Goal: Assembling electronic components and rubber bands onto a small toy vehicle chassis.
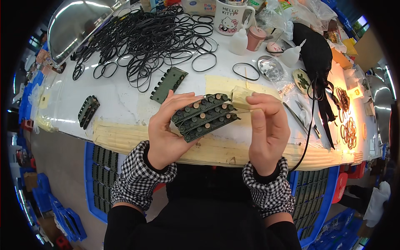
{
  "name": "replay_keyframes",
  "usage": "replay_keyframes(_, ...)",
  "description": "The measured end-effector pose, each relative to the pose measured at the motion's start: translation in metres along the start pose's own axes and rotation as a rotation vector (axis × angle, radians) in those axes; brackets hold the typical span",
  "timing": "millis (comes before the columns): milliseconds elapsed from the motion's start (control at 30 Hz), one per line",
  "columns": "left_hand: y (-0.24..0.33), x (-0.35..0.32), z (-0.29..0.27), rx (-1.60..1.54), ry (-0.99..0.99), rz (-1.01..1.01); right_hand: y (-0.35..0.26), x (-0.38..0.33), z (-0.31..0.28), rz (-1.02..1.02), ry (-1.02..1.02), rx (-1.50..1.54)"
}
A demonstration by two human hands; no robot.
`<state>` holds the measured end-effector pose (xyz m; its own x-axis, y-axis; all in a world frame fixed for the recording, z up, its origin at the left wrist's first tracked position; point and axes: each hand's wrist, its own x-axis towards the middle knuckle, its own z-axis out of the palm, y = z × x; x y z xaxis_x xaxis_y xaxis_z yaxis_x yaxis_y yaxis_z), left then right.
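My left hand (166, 129) is closed round a stack of three dark green toy tank chassis pieces (204, 116), whose rows of small wheels face up, some with tan centres. Just to the right, my right hand (268, 129) has thumb and forefinger pinched together; whatever lies between them is too small to make out. Behind those fingertips is a pale yellow block (238, 96). Another green chassis piece (168, 84) lies on the table beyond my left hand. Farther left rests a smaller wheeled green piece (88, 111).
A big heap of black rubber loops (154, 41) covers the back left; one loop (246, 71) lies apart. White squeeze bottles (238, 41), a mug (230, 18) and a metal dish (271, 68) stand behind. Tweezers (296, 116) and a black cable (310, 125) lie right. Blue trays (89, 183) flank me below.
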<state>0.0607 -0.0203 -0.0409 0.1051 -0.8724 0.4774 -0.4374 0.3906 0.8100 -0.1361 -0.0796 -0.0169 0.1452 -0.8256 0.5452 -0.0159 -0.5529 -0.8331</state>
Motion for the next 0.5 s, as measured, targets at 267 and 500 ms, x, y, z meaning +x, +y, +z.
replay_keyframes(267, 0.001, 0.001, 0.0, 0.0, -0.005, 0.004, 0.012, 0.021, -0.026, -0.327, -0.011, -0.834)
replay_keyframes(500, 0.0, 0.0, 0.0, 0.004, -0.016, 0.006, 0.005, 0.024, -0.024, -0.373, 0.057, -0.844)
